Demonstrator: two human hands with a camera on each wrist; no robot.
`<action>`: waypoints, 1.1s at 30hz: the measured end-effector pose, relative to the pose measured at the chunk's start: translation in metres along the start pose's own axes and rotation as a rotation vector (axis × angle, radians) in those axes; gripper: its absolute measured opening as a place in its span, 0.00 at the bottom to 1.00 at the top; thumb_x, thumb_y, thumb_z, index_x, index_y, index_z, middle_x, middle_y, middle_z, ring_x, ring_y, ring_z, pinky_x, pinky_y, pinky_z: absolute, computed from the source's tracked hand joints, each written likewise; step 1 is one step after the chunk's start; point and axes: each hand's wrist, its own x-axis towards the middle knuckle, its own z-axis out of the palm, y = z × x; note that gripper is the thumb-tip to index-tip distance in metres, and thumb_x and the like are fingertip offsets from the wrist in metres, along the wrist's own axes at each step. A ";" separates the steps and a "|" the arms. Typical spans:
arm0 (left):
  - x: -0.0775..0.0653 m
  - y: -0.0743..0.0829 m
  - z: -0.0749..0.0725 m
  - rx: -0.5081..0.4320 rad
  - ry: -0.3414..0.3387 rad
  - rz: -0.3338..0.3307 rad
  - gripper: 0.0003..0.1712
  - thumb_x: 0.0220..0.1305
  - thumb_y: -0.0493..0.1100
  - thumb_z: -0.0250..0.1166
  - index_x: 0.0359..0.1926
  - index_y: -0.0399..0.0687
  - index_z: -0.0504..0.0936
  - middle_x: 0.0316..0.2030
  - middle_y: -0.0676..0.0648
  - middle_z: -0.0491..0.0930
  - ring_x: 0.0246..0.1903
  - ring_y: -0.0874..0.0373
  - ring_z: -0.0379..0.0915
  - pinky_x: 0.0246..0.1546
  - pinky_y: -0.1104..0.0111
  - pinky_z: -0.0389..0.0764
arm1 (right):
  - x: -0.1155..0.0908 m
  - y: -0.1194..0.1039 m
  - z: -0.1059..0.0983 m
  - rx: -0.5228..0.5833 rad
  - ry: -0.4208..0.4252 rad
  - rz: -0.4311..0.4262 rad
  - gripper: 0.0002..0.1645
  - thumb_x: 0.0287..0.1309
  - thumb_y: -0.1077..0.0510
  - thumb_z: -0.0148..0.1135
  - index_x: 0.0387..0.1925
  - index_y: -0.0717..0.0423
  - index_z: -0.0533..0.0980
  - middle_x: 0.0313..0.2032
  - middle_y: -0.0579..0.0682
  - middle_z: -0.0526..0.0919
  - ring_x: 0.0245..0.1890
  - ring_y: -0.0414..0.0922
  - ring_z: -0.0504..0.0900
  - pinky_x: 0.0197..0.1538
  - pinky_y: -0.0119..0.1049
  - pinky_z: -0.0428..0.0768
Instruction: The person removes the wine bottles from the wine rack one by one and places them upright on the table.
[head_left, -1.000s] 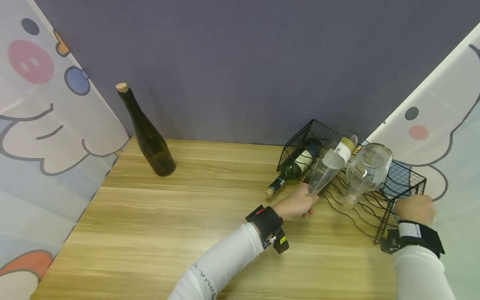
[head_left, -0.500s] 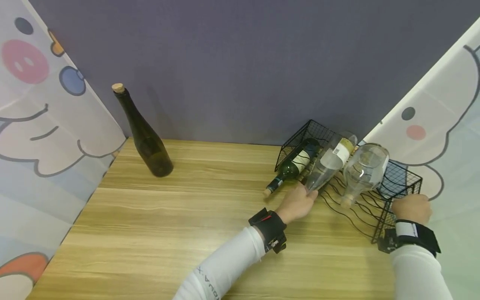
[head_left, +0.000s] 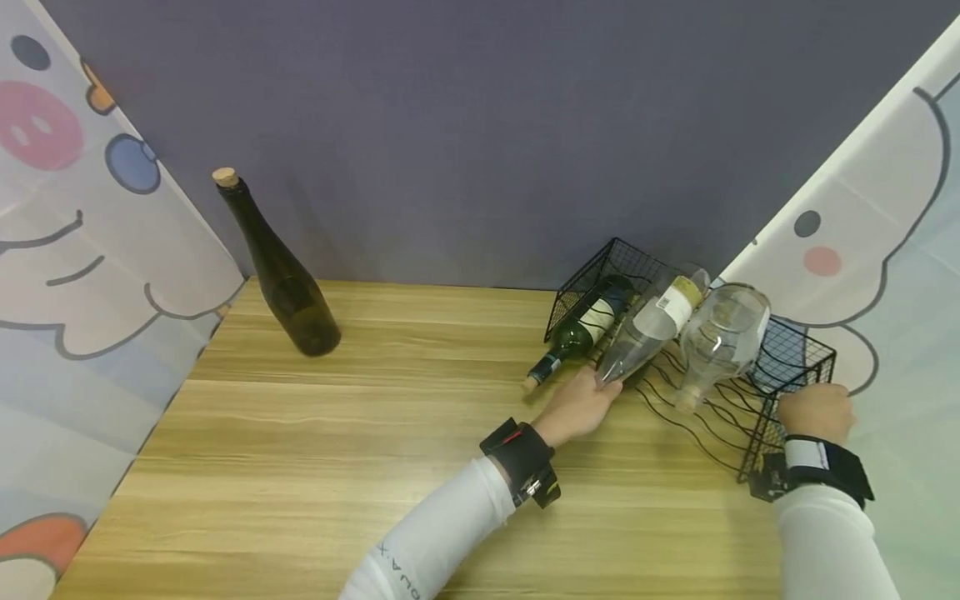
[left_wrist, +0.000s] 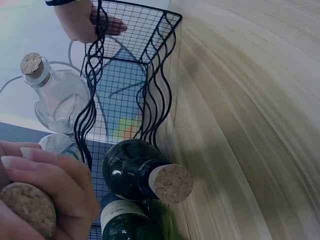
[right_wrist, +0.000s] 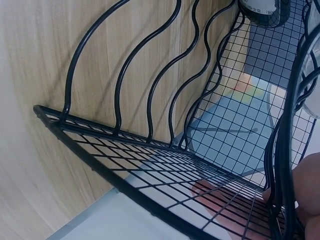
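Note:
My left hand (head_left: 577, 406) grips the neck of a clear bottle (head_left: 651, 321) with a white and yellow label. Its body lies slanted over the top of a black wire wine rack (head_left: 795, 354). In the left wrist view, the bottle's cork (left_wrist: 27, 210) shows between the curled fingers. My right hand (head_left: 816, 414) holds the rack's right end, with the thumb (right_wrist: 306, 182) at the top wires and fingers seen through the mesh. A round clear corked bottle (head_left: 723, 337) lies on top, right of the held one. A green bottle (head_left: 576, 337) lies at the rack's left.
A tall dark green corked bottle (head_left: 288, 292) stands upright at the back left of the wooden table (head_left: 375, 467). In the left wrist view, a dark corked bottle (left_wrist: 131, 167) sits low in the rack. A grey panel (head_left: 450, 142) rises behind, with printed curtains on both sides.
The head view has turned slightly, so everything sits a little further left. My left hand and the held bottle's neck have come slightly left; the right hand stays on the rack.

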 end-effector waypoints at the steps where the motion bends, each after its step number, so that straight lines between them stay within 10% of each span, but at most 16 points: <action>1: -0.001 -0.001 0.000 0.000 0.003 -0.002 0.19 0.71 0.58 0.55 0.38 0.47 0.75 0.21 0.54 0.67 0.16 0.61 0.60 0.17 0.69 0.64 | 0.000 0.000 0.000 -0.005 -0.001 -0.005 0.37 0.59 0.61 0.46 0.54 0.96 0.54 0.50 0.86 0.63 0.52 0.80 0.68 0.48 0.63 0.77; 16: -0.019 -0.006 -0.010 -0.116 -0.047 -0.033 0.16 0.71 0.57 0.56 0.38 0.50 0.74 0.19 0.55 0.64 0.15 0.62 0.57 0.15 0.70 0.61 | -0.010 -0.010 -0.004 0.059 0.006 0.031 0.37 0.60 0.61 0.44 0.57 0.93 0.52 0.53 0.87 0.62 0.55 0.79 0.67 0.53 0.62 0.77; 28: -0.038 -0.006 -0.017 -0.256 -0.161 -0.075 0.20 0.74 0.52 0.54 0.57 0.46 0.72 0.16 0.51 0.64 0.09 0.59 0.60 0.10 0.71 0.71 | -0.011 -0.008 -0.005 0.098 -0.004 0.061 0.38 0.59 0.62 0.44 0.59 0.92 0.51 0.56 0.87 0.62 0.57 0.80 0.66 0.52 0.63 0.77; 33: -0.039 -0.006 -0.021 -0.318 -0.159 -0.082 0.12 0.72 0.50 0.56 0.42 0.46 0.76 0.17 0.51 0.67 0.12 0.60 0.62 0.15 0.72 0.70 | -0.008 -0.006 -0.004 0.083 -0.002 0.053 0.37 0.56 0.64 0.45 0.58 0.92 0.52 0.55 0.87 0.62 0.55 0.80 0.67 0.50 0.63 0.78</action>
